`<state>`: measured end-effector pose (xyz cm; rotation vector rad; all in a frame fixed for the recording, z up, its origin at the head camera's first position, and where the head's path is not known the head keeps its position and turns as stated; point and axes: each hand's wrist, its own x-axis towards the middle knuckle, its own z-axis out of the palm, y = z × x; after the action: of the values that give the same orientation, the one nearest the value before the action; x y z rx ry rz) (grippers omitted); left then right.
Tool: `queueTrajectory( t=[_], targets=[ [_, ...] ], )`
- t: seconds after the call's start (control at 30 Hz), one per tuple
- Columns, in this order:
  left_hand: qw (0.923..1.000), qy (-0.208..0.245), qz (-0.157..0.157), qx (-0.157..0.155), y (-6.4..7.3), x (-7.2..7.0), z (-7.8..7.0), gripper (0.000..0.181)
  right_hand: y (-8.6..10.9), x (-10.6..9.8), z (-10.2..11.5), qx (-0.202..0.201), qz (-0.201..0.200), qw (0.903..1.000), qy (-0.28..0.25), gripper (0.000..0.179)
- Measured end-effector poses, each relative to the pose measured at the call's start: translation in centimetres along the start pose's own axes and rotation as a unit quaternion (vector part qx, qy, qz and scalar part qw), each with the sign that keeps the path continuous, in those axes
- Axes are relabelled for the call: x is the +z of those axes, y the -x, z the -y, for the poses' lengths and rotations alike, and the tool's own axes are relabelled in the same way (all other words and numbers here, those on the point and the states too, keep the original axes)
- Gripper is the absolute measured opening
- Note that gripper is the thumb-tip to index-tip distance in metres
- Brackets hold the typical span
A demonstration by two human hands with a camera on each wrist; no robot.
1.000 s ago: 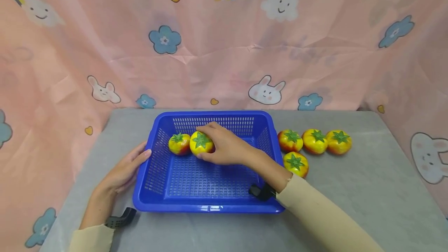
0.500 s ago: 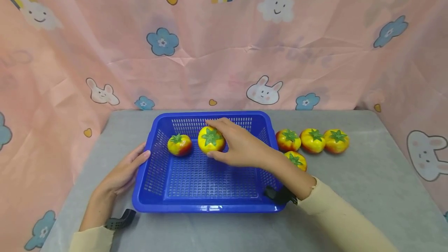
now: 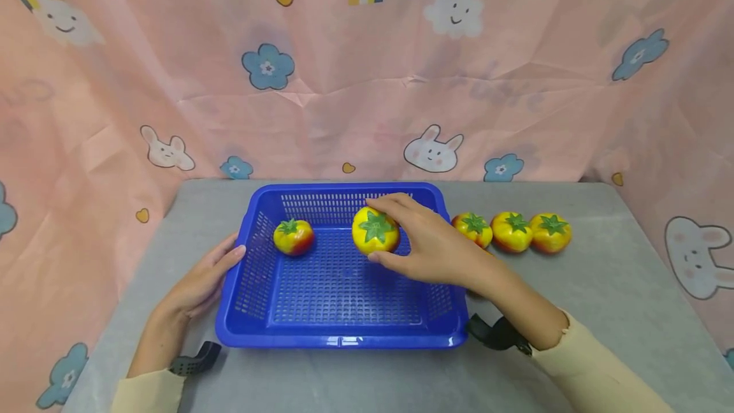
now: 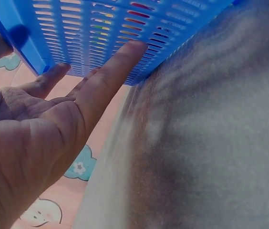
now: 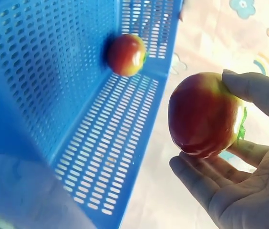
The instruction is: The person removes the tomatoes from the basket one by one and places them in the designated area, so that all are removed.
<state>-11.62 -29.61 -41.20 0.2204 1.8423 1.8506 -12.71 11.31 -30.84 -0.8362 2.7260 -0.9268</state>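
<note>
My right hand (image 3: pixel 432 248) grasps a toy tomato (image 3: pixel 375 231), fingers curled over its top and thumb beneath it; the wrist view shows the fruit (image 5: pixel 203 114) lifted clear of the slotted floor of the blue basket (image 3: pixel 344 336). A second tomato (image 3: pixel 294 237) rests on the basket floor, well to the left of my right hand and near the far wall (green leaf cap facing up). My left hand (image 3: pixel 201 282) lies open, its straight fingers (image 4: pixel 110 76) pressed flat against the outer left wall of the basket. Just to the right of my right hand, outside the basket, three more tomatoes (image 3: pixel 512 231) sit in a row on the grey table (image 3: pixel 602 311), touching one another. A pink patterned cloth (image 3: pixel 516 94) hangs beyond both hands.
</note>
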Motion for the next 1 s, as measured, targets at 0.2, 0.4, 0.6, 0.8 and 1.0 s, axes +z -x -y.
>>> queueTrajectory(
  t=[0.2, 0.4, 0.6, 0.8, 1.0],
  targets=[
    [0.9998, -0.016, -0.013, -0.008, 0.0, -0.1, 0.1, 0.069, 1.5, -0.3, -0.5, -0.002, -0.021, 0.9996, -0.02, 0.079],
    [0.9995, -0.015, -0.022, -0.015, 0.0, -0.1, 0.1, 0.069, 3.0, 0.1, -1.1, 0.004, -0.045, 0.9986, -0.028, 0.08],
    [0.9994, -0.014, -0.027, -0.016, -0.1, 0.1, 0.1, 0.07, 4.7, 0.9, -1.7, 0.019, -0.096, 0.9948, -0.027, 0.079],
    [0.9996, -0.013, -0.021, -0.012, -0.1, 0.2, -0.1, 0.07, 6.0, 1.3, -2.2, 0.03, -0.135, 0.9895, -0.041, 0.078],
    [0.9997, -0.014, -0.017, -0.009, 0.0, 0.3, -0.2, 0.07, 6.8, 1.3, -2.7, 0.029, -0.152, 0.9871, -0.041, 0.077]
  ],
)
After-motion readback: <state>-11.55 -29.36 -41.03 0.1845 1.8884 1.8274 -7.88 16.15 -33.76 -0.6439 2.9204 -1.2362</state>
